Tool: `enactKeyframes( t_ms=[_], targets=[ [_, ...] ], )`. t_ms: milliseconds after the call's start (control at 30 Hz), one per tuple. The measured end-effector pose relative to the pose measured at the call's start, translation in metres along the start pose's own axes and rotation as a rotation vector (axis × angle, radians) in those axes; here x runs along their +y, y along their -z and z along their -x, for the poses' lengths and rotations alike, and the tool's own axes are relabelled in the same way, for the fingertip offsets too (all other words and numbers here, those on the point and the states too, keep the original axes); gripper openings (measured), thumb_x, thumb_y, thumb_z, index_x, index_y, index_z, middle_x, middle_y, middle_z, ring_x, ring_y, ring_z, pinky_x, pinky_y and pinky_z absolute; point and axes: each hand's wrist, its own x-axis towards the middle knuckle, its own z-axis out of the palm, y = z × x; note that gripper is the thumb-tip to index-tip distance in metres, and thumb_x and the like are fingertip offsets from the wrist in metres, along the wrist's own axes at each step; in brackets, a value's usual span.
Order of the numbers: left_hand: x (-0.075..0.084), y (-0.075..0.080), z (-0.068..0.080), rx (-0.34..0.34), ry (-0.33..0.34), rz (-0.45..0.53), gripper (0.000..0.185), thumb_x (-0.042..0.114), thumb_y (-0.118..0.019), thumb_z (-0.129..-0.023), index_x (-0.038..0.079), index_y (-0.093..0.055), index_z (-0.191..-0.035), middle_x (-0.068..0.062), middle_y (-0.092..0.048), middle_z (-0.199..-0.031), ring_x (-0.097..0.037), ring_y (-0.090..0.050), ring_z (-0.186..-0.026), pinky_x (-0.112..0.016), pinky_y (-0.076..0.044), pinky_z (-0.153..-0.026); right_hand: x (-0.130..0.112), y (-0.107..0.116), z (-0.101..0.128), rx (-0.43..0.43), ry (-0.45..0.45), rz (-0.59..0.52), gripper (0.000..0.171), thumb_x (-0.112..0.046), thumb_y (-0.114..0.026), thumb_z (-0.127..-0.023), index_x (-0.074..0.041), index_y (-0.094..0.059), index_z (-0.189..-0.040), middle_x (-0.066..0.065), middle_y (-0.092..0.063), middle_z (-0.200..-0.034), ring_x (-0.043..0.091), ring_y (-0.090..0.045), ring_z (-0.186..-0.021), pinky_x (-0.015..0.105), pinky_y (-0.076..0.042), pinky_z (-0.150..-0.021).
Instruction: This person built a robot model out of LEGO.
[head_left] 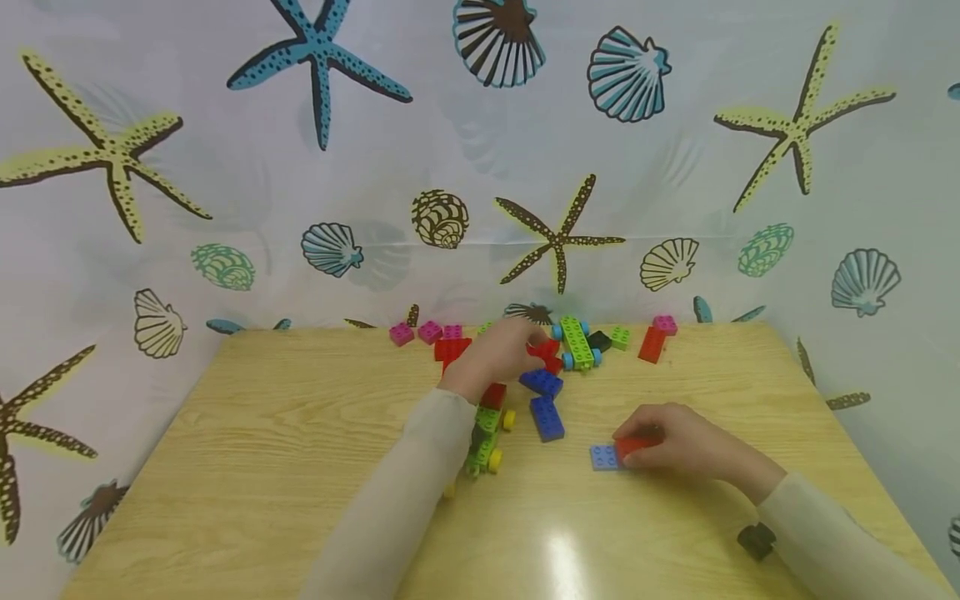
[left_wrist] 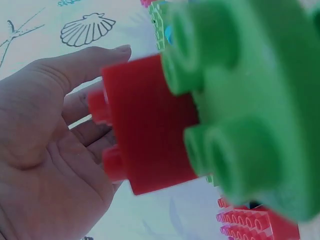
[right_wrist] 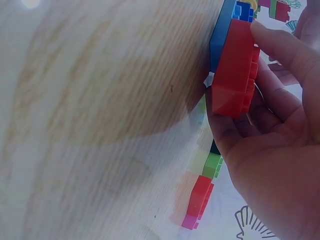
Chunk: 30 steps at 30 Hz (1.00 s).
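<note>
On the wooden table (head_left: pixel 285 433) my right hand (head_left: pixel 675 442) pinches a red brick (head_left: pixel 636 446) against a light blue plate (head_left: pixel 603 457). The right wrist view shows thumb and fingers curled round that red brick (right_wrist: pixel 234 70), with the blue plate (right_wrist: pixel 222 35) under it. My left hand (head_left: pixel 502 354) reaches into the brick pile, fingertips by a small red brick (head_left: pixel 546 350). In the left wrist view its fingers (left_wrist: pixel 85 60) lie fairly straight behind a red brick (left_wrist: pixel 150 125) and a blurred green brick (left_wrist: pixel 250 100), gripping nothing that I can see.
Two dark blue bricks (head_left: pixel 547 418) lie mid-table. A green chassis with blue wheels (head_left: pixel 577 343), pink bricks (head_left: pixel 401 333) and a long red brick (head_left: pixel 651 343) sit at the back. A green car with yellow wheels (head_left: pixel 486 442) is under my left forearm. A black piece (head_left: pixel 755 540) lies front right.
</note>
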Motion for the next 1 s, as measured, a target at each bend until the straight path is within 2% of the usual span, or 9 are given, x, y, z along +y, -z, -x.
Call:
enactKeyframes(
  t_ms=[333,567,867,1000],
  targets=[
    [0.002,0.001,-0.017,-0.046,0.005,-0.035,0.04,0.02,-0.081,-0.104,0.005,-0.075,-0.141,-0.012,-0.077,-0.137,-0.029,-0.07,-0.122,-0.044,-0.061,-0.113,0.001,0.0,0.0,0.002,-0.016,-0.006,0.027,-0.028,-0.085,-0.101,-0.019,-0.082,-0.126,-0.001,-0.078,-0.126,0.021,-0.066,-0.118,0.045,-0.056,-0.108],
    [-0.002,-0.003,-0.018,-0.081,0.067,-0.032,0.044,0.021,-0.083,-0.103,0.008,-0.073,-0.145,-0.01,-0.075,-0.134,-0.027,-0.068,-0.121,-0.045,-0.062,-0.113,0.001,0.0,0.0,-0.001,-0.026,-0.003,0.027,-0.028,-0.085,-0.101,-0.02,-0.082,-0.126,-0.002,-0.078,-0.127,0.021,-0.066,-0.119,0.046,-0.056,-0.109],
    [-0.004,-0.006,-0.019,-0.101,0.067,-0.019,0.05,0.021,-0.082,-0.103,0.006,-0.07,-0.149,-0.012,-0.073,-0.143,-0.029,-0.067,-0.124,-0.046,-0.061,-0.115,0.0,0.0,0.0,0.0,-0.025,0.003,0.027,-0.028,-0.085,-0.101,-0.02,-0.082,-0.126,-0.002,-0.078,-0.127,0.021,-0.065,-0.118,0.046,-0.056,-0.108],
    [-0.004,-0.008,-0.019,-0.117,0.087,-0.021,0.048,0.021,-0.083,-0.103,0.006,-0.071,-0.147,-0.011,-0.073,-0.139,-0.028,-0.066,-0.122,-0.045,-0.061,-0.113,0.0,-0.001,0.0,0.001,-0.025,0.004,0.027,-0.028,-0.085,-0.101,-0.02,-0.082,-0.126,-0.003,-0.078,-0.127,0.021,-0.065,-0.118,0.046,-0.056,-0.109]
  ],
)
